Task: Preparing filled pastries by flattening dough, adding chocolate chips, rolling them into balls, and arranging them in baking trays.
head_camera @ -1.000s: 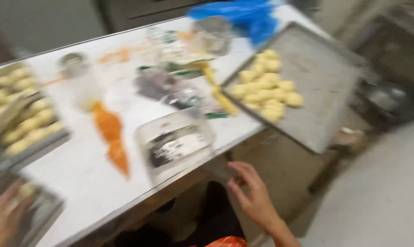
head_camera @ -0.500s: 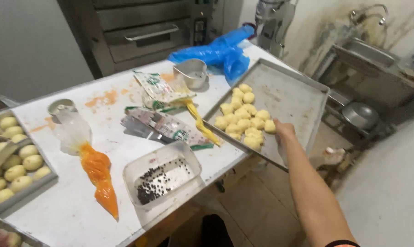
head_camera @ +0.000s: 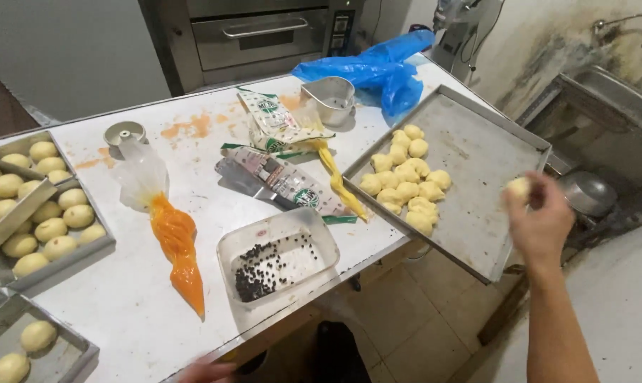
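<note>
Fingertips of our left hand [head_camera: 206, 370] peek in at the bottom edge, by the front of the white table [head_camera: 122, 312]; we cannot tell if they are spread or closed. Our right hand [head_camera: 541, 216] is out past the right side of the big metal tray [head_camera: 477, 156]. Its fingers are pinched around one small yellow dough ball [head_camera: 518, 187], held up in the air just off the tray's edge. More dough balls [head_camera: 404, 181] sit in a heap on the left part of that tray.

On the table near us we see a clear plastic tub [head_camera: 278, 259] with little black bits inside. Beside it lies a piping bag [head_camera: 166, 227] full of orange filling. Trays of round buns [head_camera: 33, 213] are at the far left. Farther back lie some flat packets [head_camera: 282, 152], a metal cup [head_camera: 329, 99] and a blue plastic bag [head_camera: 377, 71]. Behind the table stands a steel oven [head_camera: 264, 35].
</note>
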